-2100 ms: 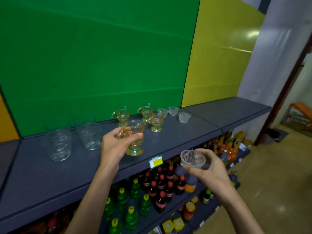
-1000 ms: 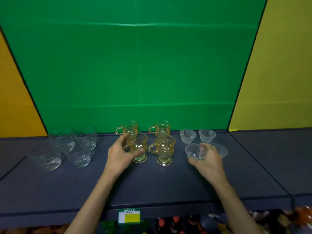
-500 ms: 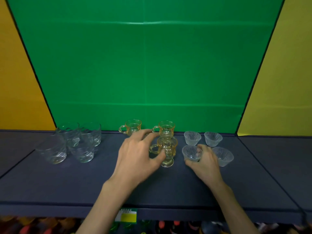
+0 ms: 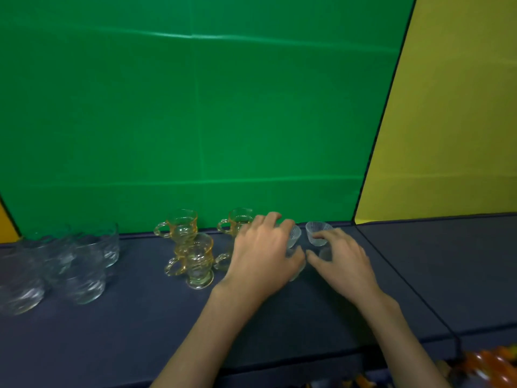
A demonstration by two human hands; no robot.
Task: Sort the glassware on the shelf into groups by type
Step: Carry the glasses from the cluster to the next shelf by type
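Observation:
Three groups of glassware stand on the dark shelf point(image 4: 307, 326). Several clear cups point(image 4: 86, 275) are at the left. Amber handled mugs point(image 4: 197, 261) are in the middle, two behind point(image 4: 181, 226) and two in front; the front right one is mostly hidden. Small ribbed bowls are right of them. My left hand point(image 4: 263, 256) lies spread over the left bowls, fingertips on the back left bowl point(image 4: 294, 236). My right hand point(image 4: 341, 259) curls around a front bowl point(image 4: 324, 253), just below the back right bowl point(image 4: 317, 233).
A green panel point(image 4: 195, 121) backs the shelf, with a yellow panel point(image 4: 447, 121) at the right. A seam point(image 4: 391, 275) splits the shelf from its right section. Orange packages point(image 4: 492, 362) show below the shelf's front edge.
My left hand let go of the amber mug, which now stands in front, and moved right onto the small bowls. My right hand set its bowl down among the bowls and stays there.

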